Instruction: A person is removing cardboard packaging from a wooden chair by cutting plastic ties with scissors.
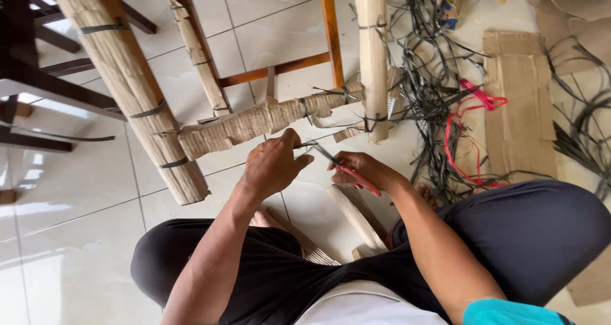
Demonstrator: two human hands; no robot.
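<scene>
Single head view, looking steeply down, close over lap

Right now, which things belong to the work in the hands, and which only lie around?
In use: left hand, right hand, red-handled cutter, cardboard-wrapped chair rail.
Lying about: black straps, red cord, flat cardboard, dark chair.

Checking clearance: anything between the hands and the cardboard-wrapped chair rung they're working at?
Nothing visible. The left hand and right hand with the red-handled pliers sit just below the cardboard-wrapped wooden rung, with only bare tile between.
</scene>
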